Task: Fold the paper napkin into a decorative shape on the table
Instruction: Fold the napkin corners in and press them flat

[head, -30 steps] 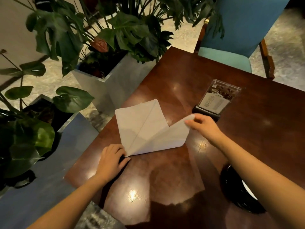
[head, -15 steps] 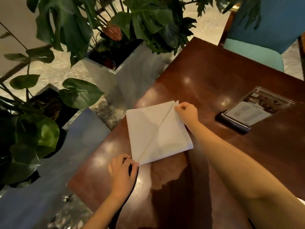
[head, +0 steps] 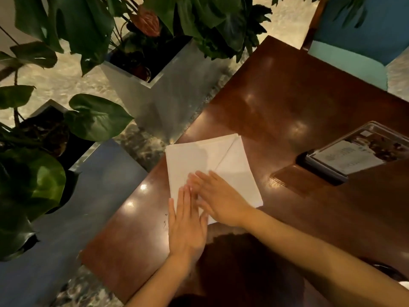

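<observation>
A white paper napkin [head: 223,160] lies flat near the left edge of the dark wooden table [head: 298,103]. Two flaps are folded in and meet along a diagonal crease, giving a kite-like outline. My left hand [head: 187,224] lies flat, palm down, fingers stretched, over the napkin's near corner. My right hand [head: 219,200] presses flat on the napkin beside it, fingers spread and slightly blurred, partly overlapping the left fingertips. The near tip of the napkin is hidden under both hands.
A clear acrylic menu stand [head: 358,154] lies on the table at the right. Grey square planters [head: 159,94] with large leafy plants stand off the table's left edge. A blue chair [head: 358,41] is at the far right corner.
My right hand laid the right flap down onto the centre line, then came back toward me. Both hands now rest flat on the napkin instead of pinching its corners.
</observation>
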Demonstrator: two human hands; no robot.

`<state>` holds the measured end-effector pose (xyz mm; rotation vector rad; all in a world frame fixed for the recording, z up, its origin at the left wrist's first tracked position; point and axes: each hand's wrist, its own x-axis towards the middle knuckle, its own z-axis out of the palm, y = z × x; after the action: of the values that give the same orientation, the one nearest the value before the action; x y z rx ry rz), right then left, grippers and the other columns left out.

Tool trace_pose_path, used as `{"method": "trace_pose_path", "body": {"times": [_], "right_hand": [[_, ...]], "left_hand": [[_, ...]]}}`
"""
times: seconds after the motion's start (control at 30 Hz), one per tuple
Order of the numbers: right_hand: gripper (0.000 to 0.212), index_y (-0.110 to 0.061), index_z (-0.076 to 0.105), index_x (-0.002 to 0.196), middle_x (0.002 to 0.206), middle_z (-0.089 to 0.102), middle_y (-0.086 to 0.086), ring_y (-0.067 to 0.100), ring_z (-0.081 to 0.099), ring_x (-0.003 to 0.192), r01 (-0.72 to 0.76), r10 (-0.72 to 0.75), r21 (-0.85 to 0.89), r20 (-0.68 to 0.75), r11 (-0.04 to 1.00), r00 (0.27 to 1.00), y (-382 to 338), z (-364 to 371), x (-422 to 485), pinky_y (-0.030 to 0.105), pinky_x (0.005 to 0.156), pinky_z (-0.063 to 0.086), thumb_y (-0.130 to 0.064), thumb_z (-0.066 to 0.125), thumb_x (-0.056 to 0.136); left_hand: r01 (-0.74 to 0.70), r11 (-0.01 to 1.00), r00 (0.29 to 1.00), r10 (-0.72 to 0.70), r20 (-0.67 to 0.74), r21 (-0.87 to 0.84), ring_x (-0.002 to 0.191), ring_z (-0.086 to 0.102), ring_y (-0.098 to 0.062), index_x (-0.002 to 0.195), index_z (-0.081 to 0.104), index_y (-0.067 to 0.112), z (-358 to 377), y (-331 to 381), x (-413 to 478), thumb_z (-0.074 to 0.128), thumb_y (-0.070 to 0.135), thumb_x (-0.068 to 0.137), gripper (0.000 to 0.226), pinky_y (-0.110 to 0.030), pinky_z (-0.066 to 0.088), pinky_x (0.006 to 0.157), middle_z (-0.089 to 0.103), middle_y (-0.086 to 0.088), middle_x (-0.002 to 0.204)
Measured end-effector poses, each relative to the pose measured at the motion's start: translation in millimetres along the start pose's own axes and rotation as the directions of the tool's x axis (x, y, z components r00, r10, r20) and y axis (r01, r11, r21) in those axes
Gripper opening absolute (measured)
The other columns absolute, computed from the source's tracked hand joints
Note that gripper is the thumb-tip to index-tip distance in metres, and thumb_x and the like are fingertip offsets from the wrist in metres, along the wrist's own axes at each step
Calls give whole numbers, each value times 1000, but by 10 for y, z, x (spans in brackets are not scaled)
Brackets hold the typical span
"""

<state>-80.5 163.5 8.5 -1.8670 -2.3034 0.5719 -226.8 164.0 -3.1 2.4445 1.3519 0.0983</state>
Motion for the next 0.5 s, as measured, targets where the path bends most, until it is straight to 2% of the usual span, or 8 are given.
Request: {"method": "trace_pose_path", "body": {"times": [0.1,0.2,0.37,0.5], "right_hand": [[57,-19,14,149,158,11,-1,17,0,146,29,-27,-143,11,989,1000,142,146,15,39,118,0,-45,9,98],[57,-26,8,149,159,4,-5,16,-3,146,16,-12,-154,30,988,999,356,101,141,38,117,-5,-49,14,97],[61,-21,14,149,158,13,1,20,6,146,-143,136,-210,-46,967,990,760,-135,442,47,119,5,-50,16,96],[65,-17,9,149,159,10,2,20,2,146,-282,267,-291,-90,914,960,1031,-343,640,43,119,0,-49,3,93]], "left_hand": [[26,996,1000,-26,2,84,144,6,-19,146,19,5,96,-60,-14,23,39,95,60,-41,3,117,18,-12,155],[12,994,1000,-11,-10,108,143,8,-21,145,23,4,112,-56,-18,26,38,95,61,-40,0,118,23,-14,153],[28,991,1000,-29,5,127,142,12,-23,145,21,3,86,-37,-14,15,40,96,61,-41,1,117,26,-15,152],[32,992,999,-33,0,124,142,13,-22,144,23,3,83,-28,-6,21,38,95,61,-41,1,116,27,-15,152]]}}
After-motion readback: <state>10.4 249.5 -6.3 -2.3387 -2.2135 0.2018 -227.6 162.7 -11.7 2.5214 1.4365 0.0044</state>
